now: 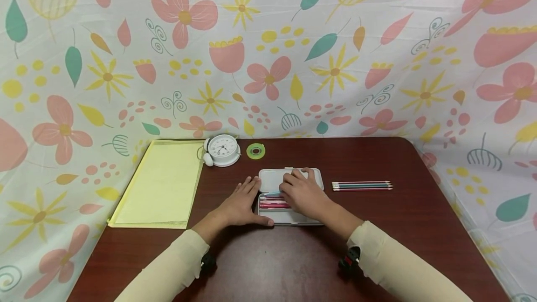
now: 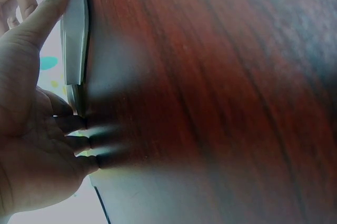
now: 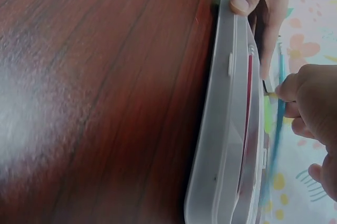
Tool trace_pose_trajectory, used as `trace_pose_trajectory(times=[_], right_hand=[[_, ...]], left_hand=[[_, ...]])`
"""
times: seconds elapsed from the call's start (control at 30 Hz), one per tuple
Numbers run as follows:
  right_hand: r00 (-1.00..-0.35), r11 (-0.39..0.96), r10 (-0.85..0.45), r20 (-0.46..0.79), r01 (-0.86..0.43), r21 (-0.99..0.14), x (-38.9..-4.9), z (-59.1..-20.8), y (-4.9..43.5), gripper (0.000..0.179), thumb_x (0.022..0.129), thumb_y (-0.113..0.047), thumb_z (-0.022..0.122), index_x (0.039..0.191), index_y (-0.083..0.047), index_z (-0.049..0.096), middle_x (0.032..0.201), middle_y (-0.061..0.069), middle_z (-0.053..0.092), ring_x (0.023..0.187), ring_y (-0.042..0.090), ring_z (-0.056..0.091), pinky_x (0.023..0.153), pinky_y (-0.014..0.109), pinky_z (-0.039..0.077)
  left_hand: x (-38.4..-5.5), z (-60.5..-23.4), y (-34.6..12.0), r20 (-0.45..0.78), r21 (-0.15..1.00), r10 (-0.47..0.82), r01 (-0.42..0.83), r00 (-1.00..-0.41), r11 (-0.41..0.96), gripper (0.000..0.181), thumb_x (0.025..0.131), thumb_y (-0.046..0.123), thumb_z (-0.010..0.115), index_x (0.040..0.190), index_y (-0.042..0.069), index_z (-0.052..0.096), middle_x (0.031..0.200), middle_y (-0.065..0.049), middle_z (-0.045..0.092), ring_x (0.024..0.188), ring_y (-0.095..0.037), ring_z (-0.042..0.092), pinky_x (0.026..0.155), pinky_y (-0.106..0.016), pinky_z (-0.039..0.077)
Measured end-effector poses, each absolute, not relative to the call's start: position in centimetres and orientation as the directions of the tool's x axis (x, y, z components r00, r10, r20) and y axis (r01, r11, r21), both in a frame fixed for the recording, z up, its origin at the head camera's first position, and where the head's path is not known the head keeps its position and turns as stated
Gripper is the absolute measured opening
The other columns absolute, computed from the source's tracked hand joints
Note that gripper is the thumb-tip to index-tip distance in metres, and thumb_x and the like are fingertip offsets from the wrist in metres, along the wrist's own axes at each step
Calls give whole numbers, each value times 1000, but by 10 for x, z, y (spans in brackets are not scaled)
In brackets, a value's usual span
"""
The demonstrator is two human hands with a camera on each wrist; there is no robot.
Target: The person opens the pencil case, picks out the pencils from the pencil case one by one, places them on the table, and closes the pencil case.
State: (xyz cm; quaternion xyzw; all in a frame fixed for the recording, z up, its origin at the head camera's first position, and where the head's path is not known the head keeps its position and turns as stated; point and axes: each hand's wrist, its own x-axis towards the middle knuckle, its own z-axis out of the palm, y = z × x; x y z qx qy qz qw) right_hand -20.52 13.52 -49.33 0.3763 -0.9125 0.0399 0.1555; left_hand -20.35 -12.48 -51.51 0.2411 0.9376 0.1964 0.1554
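A white pencil case (image 1: 289, 218) lies on the table with its lid (image 1: 270, 180) folded back. Pink and red pencils (image 1: 272, 204) lie inside it. My left hand (image 1: 238, 207) steadies the case's left end, thumb at the front corner and fingers stretched along the side. Over the right part of the case, my right hand (image 1: 305, 195) pinches a slim blue pencil (image 3: 279, 124). In the right wrist view this pencil is above the case's edge, slightly blurred. My right hand hides part of the case's inside in the head view.
Several pencils (image 1: 362, 186) lie side by side to the right of the case. Behind it are a white alarm clock (image 1: 223, 149) and a green tape roll (image 1: 256, 151). A yellow mesh folder (image 1: 157, 185) lies at the left. Floral cloth (image 1: 268, 78) surrounds the table.
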Motion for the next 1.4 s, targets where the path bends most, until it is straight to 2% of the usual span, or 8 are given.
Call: trace_pose_trajectory(times=[0.2, 0.4, 0.57, 0.8, 1.03, 1.4], right_hand=[[-674, 721, -676, 299, -688, 78, -206, -493, 140, 5, 104, -24, 80, 103, -21, 76, 105, -3, 70, 106, 21, 63, 107, 69, 52], [-652, 709, -694, 307, -693, 132, -206, -490, 141, 8, 102, -23, 82, 106, -20, 75, 105, -1, 73, 107, 20, 68, 108, 67, 51], [-629, 696, -708, 322, -698, 167, -206, -486, 144, 10, 102, -20, 81, 109, -19, 74, 106, -1, 71, 110, 22, 67, 108, 66, 53], [-643, 716, -681, 351, -685, 135, -206, -484, 163, 5, 104, -18, 78, 106, -19, 74, 105, -2, 68, 105, 22, 61, 107, 66, 52], [-645, 731, -655, 394, -674, 111, -205, -489, 194, 14, 98, -12, 84, 101, -17, 71, 101, -1, 64, 98, 23, 56, 99, 68, 52], [-717, 790, -586, 377, -610, 68, -202, -493, 241, 15, 96, -9, 85, 104, -13, 73, 106, 3, 64, 98, 26, 55, 97, 70, 52]], left_hand=[[-204, -515, -125, -201, 441, 506, 383, -839, 811, 138, 84, 79, 82, 177, 2, 15, 186, -17, 17, 175, -39, 9, 141, -59, 16], [-204, -515, -124, -199, 440, 506, 385, -839, 811, 138, 83, 78, 82, 177, 2, 15, 186, -17, 18, 175, -39, 10, 141, -59, 16], [-203, -514, -124, -205, 445, 508, 382, -836, 810, 138, 84, 79, 82, 177, 3, 14, 186, -18, 15, 175, -39, 8, 141, -58, 15], [-204, -518, -125, -207, 445, 512, 386, -833, 808, 138, 84, 79, 82, 177, 4, 13, 186, -17, 15, 175, -38, 7, 142, -58, 15], [-203, -519, -125, -202, 454, 519, 390, -831, 801, 139, 83, 78, 83, 177, 3, 12, 186, -19, 15, 175, -39, 7, 142, -58, 14], [-203, -518, -125, -200, 460, 518, 387, -831, 799, 138, 84, 77, 83, 177, 3, 13, 186, -19, 13, 175, -39, 7, 142, -59, 13]])
